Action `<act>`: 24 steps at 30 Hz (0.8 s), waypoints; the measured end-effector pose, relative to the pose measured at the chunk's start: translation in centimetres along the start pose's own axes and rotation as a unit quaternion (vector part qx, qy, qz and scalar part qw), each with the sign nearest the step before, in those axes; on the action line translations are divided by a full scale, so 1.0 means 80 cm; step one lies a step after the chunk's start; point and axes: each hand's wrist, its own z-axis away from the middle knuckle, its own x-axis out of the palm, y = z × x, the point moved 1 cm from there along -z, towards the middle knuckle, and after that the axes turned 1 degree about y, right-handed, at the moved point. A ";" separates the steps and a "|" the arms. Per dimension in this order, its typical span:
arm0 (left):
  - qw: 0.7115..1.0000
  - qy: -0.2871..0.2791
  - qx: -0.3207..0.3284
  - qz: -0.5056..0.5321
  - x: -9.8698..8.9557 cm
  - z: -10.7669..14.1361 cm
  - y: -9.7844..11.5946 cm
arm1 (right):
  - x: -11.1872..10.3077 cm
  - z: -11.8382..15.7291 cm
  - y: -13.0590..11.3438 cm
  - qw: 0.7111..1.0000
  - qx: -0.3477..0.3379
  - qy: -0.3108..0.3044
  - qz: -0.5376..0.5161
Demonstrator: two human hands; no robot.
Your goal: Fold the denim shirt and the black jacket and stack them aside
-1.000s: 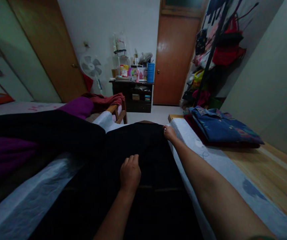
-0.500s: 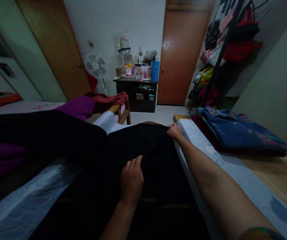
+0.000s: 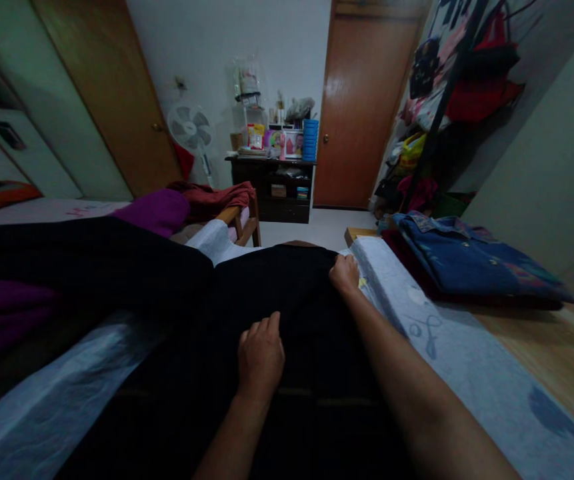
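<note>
Black cloth [image 3: 271, 287] lies spread in front of the person, a pale patterned sheet [image 3: 447, 340] showing on both sides, folded denim garment [image 3: 471, 260] well to its right. Right hand [image 3: 345, 272]: fingers curled closed on the far right edge, seemingly gripping it; fingertips hidden. Left hand [image 3: 261, 350]: palm down over the middle, fingers slightly bent; whether it pinches fabric, cannot tell. Judgement: edge being straightened. Best done by drawing the edge outward gently, left hand as light anchor, then sweeping any creases outward; folds read poorly in such dark fabric
</note>
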 end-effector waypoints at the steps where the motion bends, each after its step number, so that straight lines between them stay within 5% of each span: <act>1: 1.000 -0.003 0.000 0.000 -0.001 0.000 0.000 | 0.002 0.009 -0.004 1.000 -0.013 -0.019 -0.007; 12: 0.996 -0.039 -0.013 -0.078 -0.020 0.015 -0.007 | 0.041 0.045 -0.010 0.996 -0.054 -0.074 -0.007; 19: 0.993 -0.087 -0.031 -0.067 -0.042 0.011 -0.026 | 0.022 0.033 -0.004 0.988 -0.070 -0.139 -0.016; 24: 0.996 -0.041 -0.070 -0.030 -0.054 0.006 -0.031 | 0.004 0.060 -0.008 0.985 -0.101 -0.139 -0.018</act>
